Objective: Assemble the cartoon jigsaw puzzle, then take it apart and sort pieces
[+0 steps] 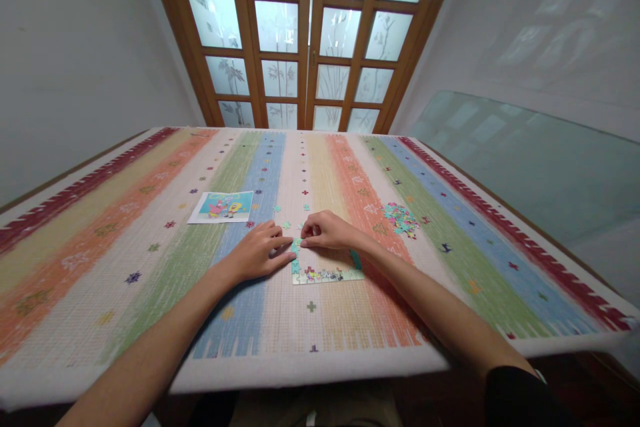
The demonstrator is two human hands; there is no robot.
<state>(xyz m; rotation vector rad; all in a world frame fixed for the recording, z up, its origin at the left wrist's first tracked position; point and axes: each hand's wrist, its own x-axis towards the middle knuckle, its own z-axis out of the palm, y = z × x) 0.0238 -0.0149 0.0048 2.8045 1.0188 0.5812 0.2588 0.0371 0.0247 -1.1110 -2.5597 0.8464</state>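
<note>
A partly joined jigsaw puzzle (325, 276) lies on the striped tablecloth, with its bottom row and parts of both sides laid out. My left hand (261, 251) rests palm down at its left side, fingers apart, the fingertips at the edge pieces. Above the puzzle, my right hand (327, 231) pinches with thumb and index finger at a small teal puzzle piece (297, 242) by the upper left corner. My right hand and forearm hide some of the puzzle's top and middle. A few loose teal pieces (287, 225) lie just beyond my hands.
A printed picture sheet (223, 207) with cartoon figures lies to the left. Off to the right is a heap of loose puzzle pieces (400, 220). The tablecloth (350, 330) covers the table to its front edge. Wooden glass-paned doors (306, 47) stand behind the table.
</note>
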